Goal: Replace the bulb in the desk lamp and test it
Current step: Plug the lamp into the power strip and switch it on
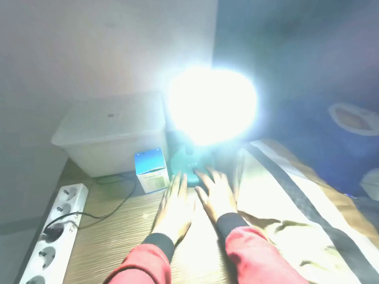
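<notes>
Head view: one desk lamp [189, 169] glares lit at twelve o'clock, its teal base beyond two hands. Left hand [176, 208] and right hand [218, 196] lie flat, fingers straight, holding nothing. One bulb box [151, 171] at ten o'clock, one power strip [59, 228] at nine.

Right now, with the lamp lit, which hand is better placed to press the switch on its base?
Probably the right hand: its fingertips reach onto the green lamp base, near the dark switch. The left hand lies just short, beside the bulb box.
</notes>
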The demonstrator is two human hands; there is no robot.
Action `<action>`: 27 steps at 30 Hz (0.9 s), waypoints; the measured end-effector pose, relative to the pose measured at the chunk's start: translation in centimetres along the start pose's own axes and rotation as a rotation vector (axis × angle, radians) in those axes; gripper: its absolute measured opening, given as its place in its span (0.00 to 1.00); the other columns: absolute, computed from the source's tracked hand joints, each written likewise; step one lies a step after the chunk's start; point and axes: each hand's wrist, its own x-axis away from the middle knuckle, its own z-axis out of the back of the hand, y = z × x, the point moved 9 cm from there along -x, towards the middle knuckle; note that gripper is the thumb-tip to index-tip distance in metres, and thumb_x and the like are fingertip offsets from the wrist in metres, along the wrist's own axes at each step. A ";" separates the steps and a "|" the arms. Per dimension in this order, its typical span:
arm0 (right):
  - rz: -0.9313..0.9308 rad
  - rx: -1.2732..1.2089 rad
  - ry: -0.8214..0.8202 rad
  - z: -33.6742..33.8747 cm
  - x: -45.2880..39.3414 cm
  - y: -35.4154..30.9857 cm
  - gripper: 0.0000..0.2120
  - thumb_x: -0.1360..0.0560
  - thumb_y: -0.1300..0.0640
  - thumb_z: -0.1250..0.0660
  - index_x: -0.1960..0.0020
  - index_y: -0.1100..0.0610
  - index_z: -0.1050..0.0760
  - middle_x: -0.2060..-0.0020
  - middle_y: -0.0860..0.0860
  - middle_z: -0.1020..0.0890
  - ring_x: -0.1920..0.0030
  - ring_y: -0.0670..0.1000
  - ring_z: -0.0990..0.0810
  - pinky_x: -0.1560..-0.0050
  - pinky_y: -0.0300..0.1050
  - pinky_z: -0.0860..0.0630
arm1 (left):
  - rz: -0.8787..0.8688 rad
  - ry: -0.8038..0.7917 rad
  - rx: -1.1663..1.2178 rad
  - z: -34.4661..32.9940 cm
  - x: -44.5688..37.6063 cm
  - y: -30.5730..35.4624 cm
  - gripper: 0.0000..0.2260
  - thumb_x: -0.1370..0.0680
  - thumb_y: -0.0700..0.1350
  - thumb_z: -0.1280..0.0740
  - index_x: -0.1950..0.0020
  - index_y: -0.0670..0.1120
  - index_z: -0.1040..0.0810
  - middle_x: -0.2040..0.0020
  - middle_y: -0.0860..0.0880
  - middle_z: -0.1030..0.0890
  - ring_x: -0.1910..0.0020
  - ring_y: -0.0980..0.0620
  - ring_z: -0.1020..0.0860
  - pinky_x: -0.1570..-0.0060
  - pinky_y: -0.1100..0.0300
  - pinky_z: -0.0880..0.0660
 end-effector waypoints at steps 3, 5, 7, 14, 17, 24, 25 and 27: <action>0.002 -0.043 0.088 0.3 0.2 0.2 0.18 0.31 0.49 0.40 0.45 0.55 0.24 0.52 0.55 0.18 0.53 0.59 0.21 0.49 0.43 0.31 | -0.016 0.036 0.041 0.2 0.0 0.0 0.33 0.24 0.59 0.53 0.22 0.47 0.54 0.21 0.50 0.54 0.22 0.54 0.55 0.23 0.60 0.54; -0.002 -0.038 0.138 0.5 0.2 0.3 0.16 0.32 0.50 0.39 0.51 0.59 0.24 0.57 0.56 0.19 0.55 0.58 0.23 0.50 0.45 0.33 | -0.016 0.040 0.049 0.2 0.0 -0.1 0.36 0.28 0.60 0.57 0.22 0.48 0.53 0.21 0.51 0.52 0.22 0.54 0.53 0.25 0.62 0.54; -0.001 -0.033 0.147 0.4 0.2 0.4 0.15 0.33 0.50 0.39 0.52 0.59 0.24 0.58 0.56 0.19 0.56 0.58 0.23 0.51 0.46 0.34 | -0.016 0.066 0.062 0.2 0.0 -0.3 0.36 0.29 0.60 0.56 0.22 0.47 0.51 0.21 0.51 0.51 0.22 0.54 0.52 0.25 0.63 0.54; -0.003 -0.014 0.137 0.2 0.1 0.3 0.17 0.32 0.49 0.39 0.51 0.58 0.24 0.57 0.56 0.18 0.56 0.59 0.20 0.50 0.46 0.34 | -0.026 0.076 0.062 0.4 0.1 -0.2 0.36 0.29 0.60 0.56 0.22 0.47 0.49 0.21 0.50 0.49 0.22 0.54 0.50 0.25 0.63 0.54; -0.008 0.005 0.133 0.1 0.1 0.4 0.17 0.32 0.48 0.40 0.51 0.58 0.24 0.57 0.56 0.18 0.57 0.59 0.21 0.50 0.47 0.34 | -0.027 0.073 0.066 0.4 0.1 -0.2 0.36 0.29 0.60 0.56 0.22 0.47 0.49 0.21 0.50 0.49 0.22 0.54 0.51 0.25 0.63 0.54; 0.006 0.007 0.141 0.0 0.2 0.4 0.17 0.32 0.49 0.40 0.51 0.59 0.23 0.57 0.57 0.18 0.57 0.60 0.20 0.51 0.46 0.35 | -0.016 0.069 0.076 0.4 0.1 -0.2 0.37 0.29 0.60 0.56 0.22 0.47 0.49 0.21 0.50 0.49 0.22 0.53 0.51 0.24 0.61 0.52; 0.008 0.009 0.144 0.0 0.2 0.4 0.17 0.32 0.49 0.40 0.52 0.59 0.24 0.57 0.57 0.18 0.57 0.60 0.20 0.51 0.46 0.35 | -0.018 0.069 0.074 0.4 0.1 -0.2 0.37 0.29 0.60 0.56 0.22 0.47 0.49 0.21 0.50 0.49 0.22 0.54 0.51 0.25 0.62 0.53; 0.010 0.009 0.150 0.0 0.1 0.5 0.17 0.32 0.49 0.40 0.51 0.59 0.23 0.58 0.57 0.18 0.57 0.60 0.20 0.51 0.46 0.35 | -0.025 0.073 0.063 0.5 0.1 -0.1 0.37 0.30 0.60 0.56 0.22 0.47 0.50 0.21 0.50 0.50 0.22 0.54 0.51 0.26 0.64 0.54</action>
